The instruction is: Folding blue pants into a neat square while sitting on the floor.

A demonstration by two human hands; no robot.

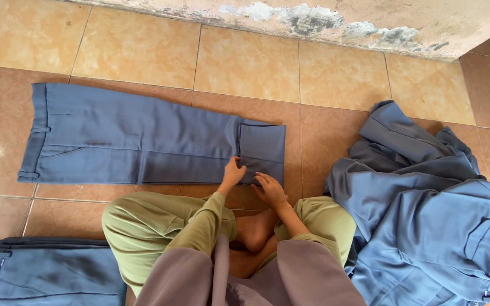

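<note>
Both hands pinch the folded-back hem: left hand and right hand on the blue trousers, laid flat on the tiled floor, centre-left of frame. Blue garment pile right; folded trousers lower left.

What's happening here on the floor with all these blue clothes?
A person sits cross-legged on a tiled floor with a pair of blue-grey trousers laid flat in front of them. The leg end is turned back in a fold, and both the left hand and right hand rest on its near edge. A folded blue-grey stack lies at the person's left, and a loose heap of similar garments sits at their right.
</note>
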